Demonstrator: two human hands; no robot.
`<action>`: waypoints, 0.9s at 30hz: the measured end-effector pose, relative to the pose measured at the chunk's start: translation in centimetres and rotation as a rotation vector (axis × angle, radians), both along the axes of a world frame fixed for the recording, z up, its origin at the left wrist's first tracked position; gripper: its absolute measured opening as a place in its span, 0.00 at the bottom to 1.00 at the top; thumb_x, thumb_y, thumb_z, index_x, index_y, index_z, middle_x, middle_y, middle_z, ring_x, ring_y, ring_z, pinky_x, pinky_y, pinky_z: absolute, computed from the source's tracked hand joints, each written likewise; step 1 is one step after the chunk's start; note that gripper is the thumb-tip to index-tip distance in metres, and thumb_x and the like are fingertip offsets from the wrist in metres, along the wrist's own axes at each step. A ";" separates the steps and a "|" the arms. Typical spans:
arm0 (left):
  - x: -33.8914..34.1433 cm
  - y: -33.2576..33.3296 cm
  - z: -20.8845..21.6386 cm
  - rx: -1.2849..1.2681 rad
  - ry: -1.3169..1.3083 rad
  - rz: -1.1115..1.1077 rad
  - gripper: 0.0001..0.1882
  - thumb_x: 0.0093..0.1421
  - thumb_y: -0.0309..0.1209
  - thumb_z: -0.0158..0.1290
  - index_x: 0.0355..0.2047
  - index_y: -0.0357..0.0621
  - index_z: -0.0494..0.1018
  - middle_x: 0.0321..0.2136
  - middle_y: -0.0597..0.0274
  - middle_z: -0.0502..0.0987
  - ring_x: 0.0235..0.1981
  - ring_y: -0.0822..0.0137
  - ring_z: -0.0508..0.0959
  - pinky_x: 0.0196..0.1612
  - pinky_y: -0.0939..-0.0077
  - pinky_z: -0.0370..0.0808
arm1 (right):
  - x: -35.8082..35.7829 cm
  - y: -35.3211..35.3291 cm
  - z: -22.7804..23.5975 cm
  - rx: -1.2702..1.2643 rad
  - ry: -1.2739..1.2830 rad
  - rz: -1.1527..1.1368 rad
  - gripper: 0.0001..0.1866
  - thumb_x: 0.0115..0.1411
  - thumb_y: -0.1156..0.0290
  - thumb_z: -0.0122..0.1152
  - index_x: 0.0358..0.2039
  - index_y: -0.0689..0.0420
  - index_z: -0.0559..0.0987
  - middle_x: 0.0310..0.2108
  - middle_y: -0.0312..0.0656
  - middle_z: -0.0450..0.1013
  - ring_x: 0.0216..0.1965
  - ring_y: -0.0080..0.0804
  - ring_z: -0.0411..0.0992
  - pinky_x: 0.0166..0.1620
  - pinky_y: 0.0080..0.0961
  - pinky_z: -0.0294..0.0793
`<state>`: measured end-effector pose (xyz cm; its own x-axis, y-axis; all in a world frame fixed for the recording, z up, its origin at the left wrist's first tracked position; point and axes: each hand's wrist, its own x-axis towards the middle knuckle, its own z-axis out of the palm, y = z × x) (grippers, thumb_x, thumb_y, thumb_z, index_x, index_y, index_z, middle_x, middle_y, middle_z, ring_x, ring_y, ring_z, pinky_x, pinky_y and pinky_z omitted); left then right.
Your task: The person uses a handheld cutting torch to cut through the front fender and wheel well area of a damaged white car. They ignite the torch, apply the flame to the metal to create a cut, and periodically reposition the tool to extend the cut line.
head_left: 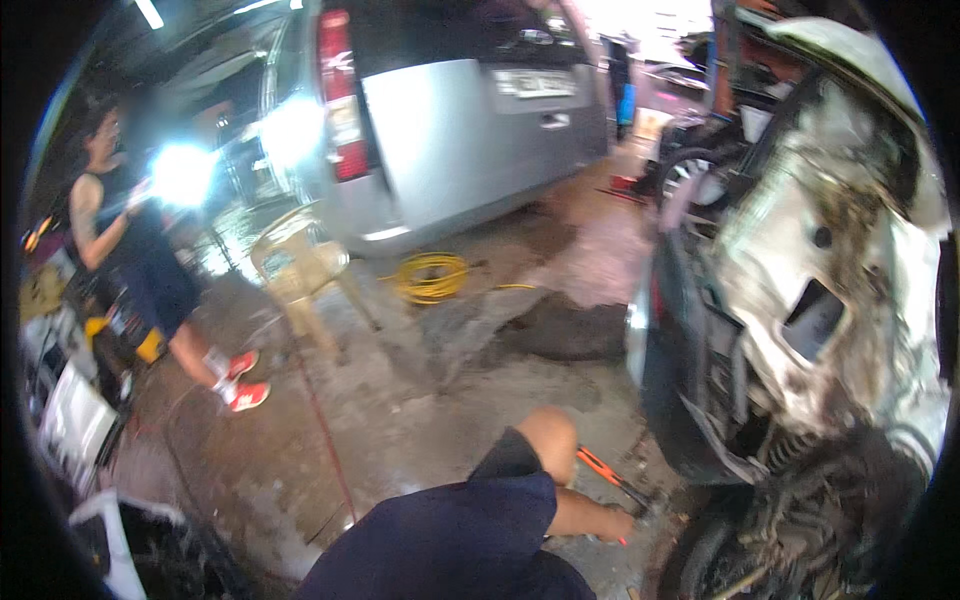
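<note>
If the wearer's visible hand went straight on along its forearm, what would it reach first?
Probably the dark tyre at lower right, past the hand; depth is unclear in the blur, so it might meet the floor first.

Above the left side of the floor a bright light flares white; sheen whitens the silver van; the foreground is dim, blurred, the curved rim black.

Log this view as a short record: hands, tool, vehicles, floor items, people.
Hand: low, near the tool; blurred, grip unclear
Other hand: not in view
Tool: orange-handled
Car: right side, grimy, with an opening in its metal
Van: silver, rear showing
Floor: plastic chair, yellow coil
Person: standing left, red shoes
</note>
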<state>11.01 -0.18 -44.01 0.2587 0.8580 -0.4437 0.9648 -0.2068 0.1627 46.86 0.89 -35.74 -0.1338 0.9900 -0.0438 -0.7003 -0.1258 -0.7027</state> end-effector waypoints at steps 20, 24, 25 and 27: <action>-11.2 -19.2 14.8 0.106 0.258 -0.252 0.12 0.61 0.43 0.61 0.36 0.54 0.90 0.38 0.60 0.89 0.48 0.55 0.85 0.52 0.50 0.74 | -8.5 0.9 6.1 0.217 -0.646 -0.170 0.22 0.70 0.63 0.64 0.61 0.56 0.72 0.43 0.46 0.75 0.38 0.38 0.70 0.43 0.37 0.74; -11.0 -15.8 18.0 0.063 0.214 -0.166 0.12 0.61 0.44 0.62 0.34 0.53 0.89 0.38 0.59 0.88 0.41 0.51 0.86 0.44 0.48 0.80 | -6.7 -3.1 9.9 0.212 -0.837 -0.116 0.28 0.76 0.49 0.63 0.57 0.64 0.76 0.44 0.49 0.75 0.44 0.41 0.70 0.54 0.37 0.73; -10.5 -14.5 19.3 0.112 0.190 -0.173 0.12 0.61 0.44 0.62 0.35 0.53 0.88 0.37 0.57 0.88 0.40 0.49 0.86 0.44 0.48 0.81 | -6.6 -3.8 10.4 0.228 -0.826 -0.132 0.27 0.75 0.50 0.64 0.57 0.64 0.76 0.44 0.48 0.76 0.44 0.40 0.70 0.54 0.37 0.73; -8.7 -11.2 22.1 0.221 0.038 -0.147 0.12 0.61 0.42 0.62 0.36 0.50 0.86 0.36 0.53 0.87 0.39 0.46 0.86 0.44 0.48 0.81 | -6.5 -4.6 10.7 0.274 -0.814 -0.165 0.26 0.74 0.52 0.67 0.57 0.63 0.76 0.44 0.48 0.76 0.44 0.39 0.70 0.53 0.37 0.73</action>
